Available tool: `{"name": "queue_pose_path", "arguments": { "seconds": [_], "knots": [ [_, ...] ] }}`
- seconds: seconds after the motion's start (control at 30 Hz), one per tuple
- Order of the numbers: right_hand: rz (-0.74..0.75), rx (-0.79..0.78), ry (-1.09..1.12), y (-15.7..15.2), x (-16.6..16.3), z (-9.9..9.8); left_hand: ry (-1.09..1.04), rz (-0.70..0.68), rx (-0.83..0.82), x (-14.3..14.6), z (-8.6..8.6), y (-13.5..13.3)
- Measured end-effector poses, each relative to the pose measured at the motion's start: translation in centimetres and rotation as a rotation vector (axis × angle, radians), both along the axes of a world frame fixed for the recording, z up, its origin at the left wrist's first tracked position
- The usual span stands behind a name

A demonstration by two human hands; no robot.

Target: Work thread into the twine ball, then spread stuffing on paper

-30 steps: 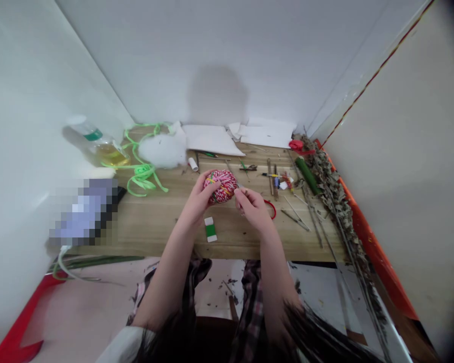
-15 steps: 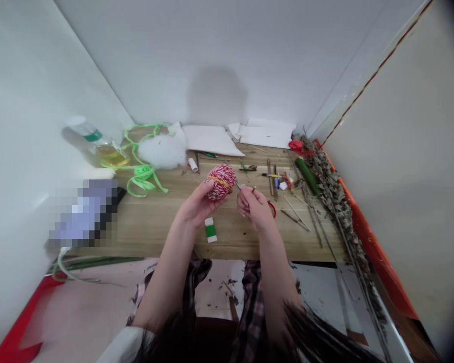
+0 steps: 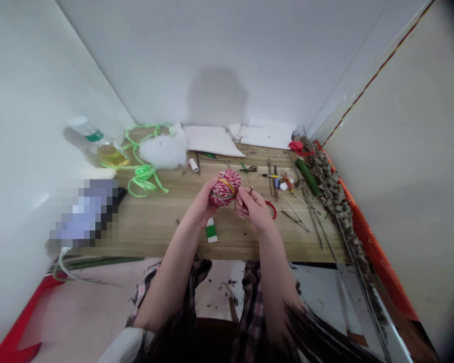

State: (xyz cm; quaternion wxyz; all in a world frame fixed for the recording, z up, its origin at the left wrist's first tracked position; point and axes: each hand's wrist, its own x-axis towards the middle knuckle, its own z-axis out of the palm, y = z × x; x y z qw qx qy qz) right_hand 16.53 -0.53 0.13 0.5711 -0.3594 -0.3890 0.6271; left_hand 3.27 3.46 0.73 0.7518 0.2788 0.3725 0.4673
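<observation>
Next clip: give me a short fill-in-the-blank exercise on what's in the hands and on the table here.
1. The left hand holds a red-and-white ball of ____.
2. The small green-and-white block lies on the wooden ____.
3. The bottle of yellowish liquid stands at the table's far ____ corner.

Missing words: string; table; left

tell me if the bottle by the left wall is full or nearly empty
Nearly empty. The bottle lies tipped against the left wall, and yellowish liquid fills only its lower end near the green ribbon; the rest looks clear.
</observation>
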Motion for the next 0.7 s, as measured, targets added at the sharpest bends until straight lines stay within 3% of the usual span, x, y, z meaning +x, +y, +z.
{"name": "queue_pose_path", "arguments": {
  "seconds": [0.23, 0.47, 0.7],
  "knots": [
    [0.037, 0.018, 0.021, -0.15, 0.34, -0.04, -0.087, -0.018, -0.143, -0.49, 0.55, 0.23],
    [0.03, -0.003, 0.029, -0.16, 0.42, -0.05, -0.197, 0.002, -0.185, -0.7, 0.48, 0.35],
    [-0.021, -0.032, -0.044, -0.01, 0.53, -0.24, -0.02, 0.165, -0.161, -0.19, -0.02, 0.56]
  ]
}}
